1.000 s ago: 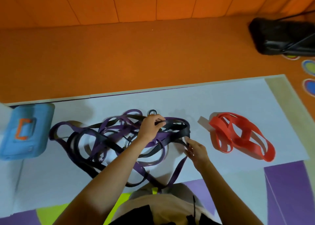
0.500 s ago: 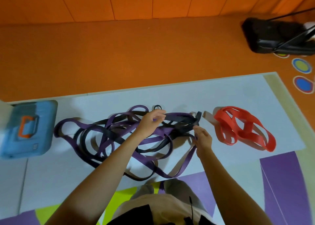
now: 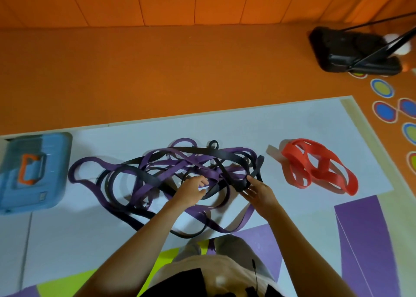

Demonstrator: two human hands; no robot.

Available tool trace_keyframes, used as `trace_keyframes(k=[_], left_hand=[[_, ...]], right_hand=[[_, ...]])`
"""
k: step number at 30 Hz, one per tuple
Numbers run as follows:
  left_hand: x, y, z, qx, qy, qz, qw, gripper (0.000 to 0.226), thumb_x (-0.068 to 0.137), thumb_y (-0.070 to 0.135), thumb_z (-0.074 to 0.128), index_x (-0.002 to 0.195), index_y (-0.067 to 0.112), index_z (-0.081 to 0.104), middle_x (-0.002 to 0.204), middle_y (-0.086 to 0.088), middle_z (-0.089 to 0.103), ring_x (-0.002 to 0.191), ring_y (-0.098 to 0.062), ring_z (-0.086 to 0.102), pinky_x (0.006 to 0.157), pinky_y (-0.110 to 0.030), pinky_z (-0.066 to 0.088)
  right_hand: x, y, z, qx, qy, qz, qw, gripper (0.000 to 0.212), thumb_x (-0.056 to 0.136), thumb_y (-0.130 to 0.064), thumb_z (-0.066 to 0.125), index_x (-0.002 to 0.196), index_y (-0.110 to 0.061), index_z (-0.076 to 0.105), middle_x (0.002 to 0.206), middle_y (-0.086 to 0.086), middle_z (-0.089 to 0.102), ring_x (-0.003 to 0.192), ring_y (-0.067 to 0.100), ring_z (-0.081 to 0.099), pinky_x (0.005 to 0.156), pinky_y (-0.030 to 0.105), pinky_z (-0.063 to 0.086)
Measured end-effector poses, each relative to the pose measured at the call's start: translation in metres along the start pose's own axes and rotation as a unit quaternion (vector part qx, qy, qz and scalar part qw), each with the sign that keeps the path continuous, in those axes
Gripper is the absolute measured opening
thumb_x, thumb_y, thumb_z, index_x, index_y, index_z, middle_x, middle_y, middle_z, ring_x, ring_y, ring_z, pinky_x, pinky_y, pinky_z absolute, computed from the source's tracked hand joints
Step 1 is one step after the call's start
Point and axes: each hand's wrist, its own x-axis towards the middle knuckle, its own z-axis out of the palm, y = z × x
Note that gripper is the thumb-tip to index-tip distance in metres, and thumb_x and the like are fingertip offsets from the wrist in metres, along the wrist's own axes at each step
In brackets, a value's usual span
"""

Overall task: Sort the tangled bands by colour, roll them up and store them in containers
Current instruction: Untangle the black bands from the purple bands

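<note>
A tangle of purple bands [image 3: 157,181] and black bands [image 3: 216,153] lies spread on the white mat [image 3: 304,121]. A separate heap of red bands [image 3: 319,163] sits to its right. My left hand [image 3: 191,189] reaches into the middle of the tangle with fingers curled round a purple strand. My right hand [image 3: 258,189] pinches a black loop at the tangle's right end, fingers partly spread.
A blue case with an orange handle [image 3: 31,172] lies at the mat's left edge. A black bag [image 3: 351,51] sits on the orange floor at the far right. Coloured floor circles [image 3: 382,88] line the right side.
Both hands have dropped lower and nearer to me in the tangle. The left hand let go of the top strand and took hold lower down; the right hand moved to the black loop.
</note>
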Motion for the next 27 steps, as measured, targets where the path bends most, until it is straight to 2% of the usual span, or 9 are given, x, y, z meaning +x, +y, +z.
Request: trace_keyframes(k=[3, 8, 11, 14, 16, 18, 22, 24, 27], left_hand=[[0.000, 0.004, 0.009, 0.006, 0.010, 0.015, 1.000, 0.026, 0.101, 0.011, 0.062, 0.126, 0.015, 0.068, 0.127, -0.005, 0.069, 0.121, -0.020, 0.065, 0.104, -0.042, 0.053], [0.007, 0.031, 0.025, -0.048, -0.004, 0.048, 0.998, 0.038, 0.101, 0.013, 0.065, 0.138, 0.018, 0.061, 0.128, -0.006, 0.068, 0.118, -0.021, 0.066, 0.101, -0.038, 0.054], [0.016, 0.051, 0.036, -0.146, -0.043, 0.011, 0.988, 0.056, 0.100, 0.018, 0.070, 0.150, 0.020, 0.048, 0.136, -0.010, 0.065, 0.122, -0.023, 0.064, 0.107, -0.038, 0.051], [0.024, 0.071, 0.043, -0.335, -0.050, -0.070, 0.938, 0.055, 0.100, 0.018, 0.071, 0.149, 0.026, 0.049, 0.138, -0.013, 0.064, 0.127, -0.024, 0.063, 0.116, -0.042, 0.046], [0.028, 0.080, 0.048, -0.443, -0.058, -0.104, 0.889, 0.056, 0.101, 0.009, 0.067, 0.150, 0.029, 0.048, 0.142, -0.015, 0.061, 0.130, -0.028, 0.062, 0.119, -0.048, 0.043], [0.030, 0.086, 0.053, -0.474, -0.059, -0.116, 0.871, 0.054, 0.102, 0.006, 0.064, 0.147, 0.033, 0.052, 0.144, -0.012, 0.057, 0.133, -0.028, 0.060, 0.121, -0.052, 0.040], [0.032, 0.090, 0.064, -0.465, -0.054, -0.110, 0.877, 0.043, 0.102, 0.009, 0.066, 0.135, 0.037, 0.063, 0.141, -0.002, 0.054, 0.133, -0.025, 0.056, 0.120, -0.059, 0.039], [0.033, 0.089, 0.067, -0.464, -0.047, -0.105, 0.878, 0.043, 0.100, 0.012, 0.068, 0.134, 0.038, 0.064, 0.139, -0.002, 0.057, 0.133, -0.022, 0.056, 0.118, -0.056, 0.042], [0.037, 0.090, 0.071, -0.483, -0.060, -0.086, 0.869, 0.047, 0.098, 0.013, 0.070, 0.138, 0.035, 0.061, 0.130, -0.003, 0.071, 0.123, -0.018, 0.066, 0.106, -0.045, 0.051]], right_hand=[[-0.005, 0.003, -0.002, 0.005, 0.002, -0.027, 1.000, 0.044, 0.104, -0.026, 0.065, 0.139, 0.001, 0.060, 0.128, 0.025, 0.072, 0.121, 0.040, 0.070, 0.111, 0.058, 0.051], [-0.011, -0.003, 0.000, 0.016, 0.023, -0.059, 0.998, 0.048, 0.099, -0.022, 0.073, 0.142, -0.028, 0.053, 0.123, 0.018, 0.075, 0.109, 0.040, 0.075, 0.095, 0.056, 0.060], [-0.013, -0.011, -0.003, -0.005, 0.011, -0.063, 0.998, 0.039, 0.100, -0.020, 0.072, 0.136, -0.020, 0.058, 0.122, 0.022, 0.075, 0.104, 0.038, 0.078, 0.086, 0.048, 0.064], [-0.010, -0.019, -0.011, -0.021, -0.003, -0.049, 0.999, 0.031, 0.103, -0.019, 0.068, 0.132, -0.015, 0.057, 0.118, 0.026, 0.075, 0.099, 0.037, 0.078, 0.084, 0.048, 0.065], [-0.009, -0.025, -0.016, -0.035, -0.014, -0.045, 0.998, 0.031, 0.104, -0.015, 0.065, 0.132, -0.023, 0.056, 0.108, 0.023, 0.077, 0.093, 0.034, 0.079, 0.080, 0.048, 0.066], [-0.009, -0.033, -0.023, -0.061, -0.026, -0.046, 0.997, 0.037, 0.104, -0.011, 0.061, 0.131, -0.036, 0.059, 0.103, 0.021, 0.078, 0.092, 0.034, 0.079, 0.076, 0.047, 0.066], [-0.003, -0.048, -0.044, -0.132, -0.075, -0.037, 0.988, 0.028, 0.106, -0.009, 0.060, 0.130, -0.022, 0.067, 0.116, 0.022, 0.076, 0.101, 0.038, 0.078, 0.080, 0.047, 0.066], [0.002, -0.056, -0.053, -0.160, -0.068, -0.052, 0.983, 0.022, 0.101, -0.015, 0.071, 0.123, -0.015, 0.069, 0.118, 0.022, 0.075, 0.101, 0.035, 0.079, 0.079, 0.044, 0.066], [0.010, -0.071, -0.062, -0.208, -0.073, -0.084, 0.972, 0.029, 0.094, -0.024, 0.081, 0.116, -0.012, 0.066, 0.116, 0.017, 0.074, 0.099, 0.029, 0.079, 0.075, 0.039, 0.066]])
